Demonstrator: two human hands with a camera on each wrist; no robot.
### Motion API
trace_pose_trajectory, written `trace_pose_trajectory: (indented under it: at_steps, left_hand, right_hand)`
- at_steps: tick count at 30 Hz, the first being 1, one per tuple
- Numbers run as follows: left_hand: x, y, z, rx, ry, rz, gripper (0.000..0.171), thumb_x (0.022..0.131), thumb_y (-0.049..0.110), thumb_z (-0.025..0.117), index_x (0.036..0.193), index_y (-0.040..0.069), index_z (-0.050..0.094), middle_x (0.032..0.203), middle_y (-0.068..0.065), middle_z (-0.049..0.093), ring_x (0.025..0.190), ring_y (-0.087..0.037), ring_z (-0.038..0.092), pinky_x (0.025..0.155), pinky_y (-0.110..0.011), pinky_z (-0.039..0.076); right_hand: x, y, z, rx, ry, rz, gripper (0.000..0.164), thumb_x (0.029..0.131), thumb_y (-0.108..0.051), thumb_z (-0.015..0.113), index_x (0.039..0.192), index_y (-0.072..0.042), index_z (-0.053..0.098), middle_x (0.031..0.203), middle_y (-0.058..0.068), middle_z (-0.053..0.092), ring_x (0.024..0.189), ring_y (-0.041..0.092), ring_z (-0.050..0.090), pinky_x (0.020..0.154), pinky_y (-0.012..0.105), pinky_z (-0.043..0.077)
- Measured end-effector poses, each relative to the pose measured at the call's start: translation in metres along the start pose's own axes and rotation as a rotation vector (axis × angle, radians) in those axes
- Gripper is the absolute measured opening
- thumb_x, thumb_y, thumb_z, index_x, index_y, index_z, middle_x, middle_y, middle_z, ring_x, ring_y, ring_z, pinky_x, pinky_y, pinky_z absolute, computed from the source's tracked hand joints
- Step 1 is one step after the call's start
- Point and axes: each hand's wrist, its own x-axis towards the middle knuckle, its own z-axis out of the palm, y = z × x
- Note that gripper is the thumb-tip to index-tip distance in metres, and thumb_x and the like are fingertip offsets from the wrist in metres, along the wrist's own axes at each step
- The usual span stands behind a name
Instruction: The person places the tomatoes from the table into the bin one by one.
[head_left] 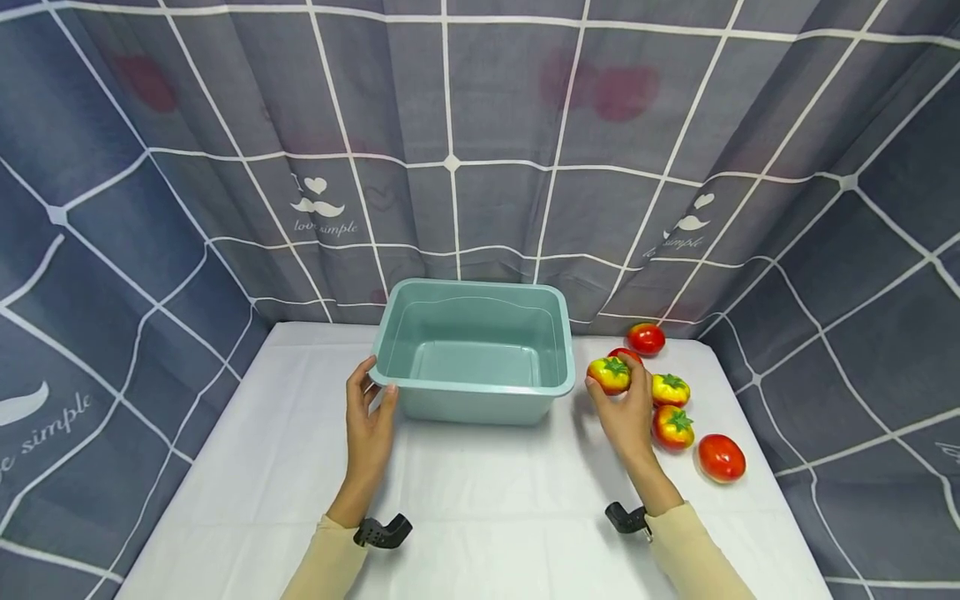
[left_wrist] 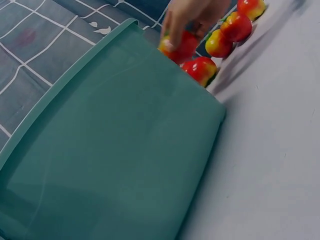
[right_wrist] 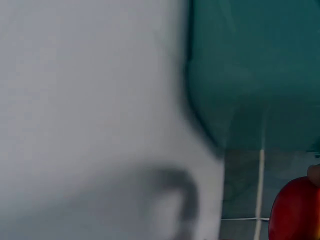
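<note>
While the right hand (head_left: 627, 410) pinches the red-yellow fruit (head_left: 608, 377) just right of the bin (head_left: 476, 405), this glossy piece seems light, firm, perhaps slippery, best held by its wide sides; the left hand (head_left: 369, 436) grips the bin's near-left corner.

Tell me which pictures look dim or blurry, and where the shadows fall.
Head view: bright, glints on the fruit, soft shadows on the cloth; left wrist: dimmer, a shadow streaking the cloth; right wrist: dim, the tub blurry-edged, a dark shadow low in the frame.
</note>
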Motion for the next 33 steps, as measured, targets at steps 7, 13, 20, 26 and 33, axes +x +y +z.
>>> trace_pose_trajectory:
  at_steps: [7,13,20,26,33]
  left_hand:
    - [0.001,-0.001,0.0,0.008,0.002,0.002,0.059,0.111,0.022,0.063,0.164,0.031,0.039,0.165,-0.001,0.038,0.153,-0.031,0.042,0.102,-0.01,0.046]
    - [0.002,-0.003,-0.001,0.005,0.008,0.017,0.059,0.111,0.022,0.063,0.164,0.03,0.039,0.165,0.0,0.038,0.153,-0.032,0.042,0.102,-0.009,0.046]
    - [0.001,-0.002,-0.002,0.007,0.007,0.015,0.059,0.11,0.021,0.063,0.164,0.03,0.039,0.165,-0.004,0.038,0.152,-0.032,0.043,0.102,-0.008,0.046]
    - [0.001,-0.001,-0.002,0.006,0.004,0.014,0.06,0.11,0.021,0.063,0.164,0.031,0.039,0.165,-0.005,0.038,0.152,-0.032,0.043,0.103,-0.007,0.046]
    - [0.001,-0.001,-0.002,-0.004,0.002,0.031,0.06,0.11,0.019,0.064,0.164,0.027,0.04,0.163,-0.008,0.04,0.15,-0.033,0.044,0.102,-0.008,0.047]
  right_hand:
    - [0.015,-0.033,-0.01,0.048,0.002,-0.059,0.069,0.095,-0.022,0.082,0.155,-0.009,0.05,0.153,0.019,0.051,0.14,0.035,0.051,0.122,0.055,0.039]
    - [0.028,-0.061,-0.007,0.044,-0.065,-0.07,0.071,0.096,-0.029,0.082,0.157,-0.016,0.048,0.153,0.014,0.05,0.134,0.031,0.055,0.112,0.046,0.048]
    - [0.036,-0.088,0.007,0.051,-0.163,-0.162,0.071,0.096,-0.026,0.082,0.156,-0.014,0.046,0.15,0.017,0.05,0.138,0.033,0.054,0.12,0.051,0.044]
    - [0.045,-0.105,0.023,0.036,-0.244,-0.214,0.071,0.095,-0.027,0.083,0.155,-0.012,0.047,0.148,0.016,0.052,0.133,0.034,0.055,0.115,0.051,0.047]
    - [0.052,-0.124,0.043,-0.04,-0.398,-0.261,0.07,0.093,-0.031,0.085,0.15,-0.011,0.05,0.146,0.017,0.053,0.129,0.037,0.057,0.114,0.055,0.047]
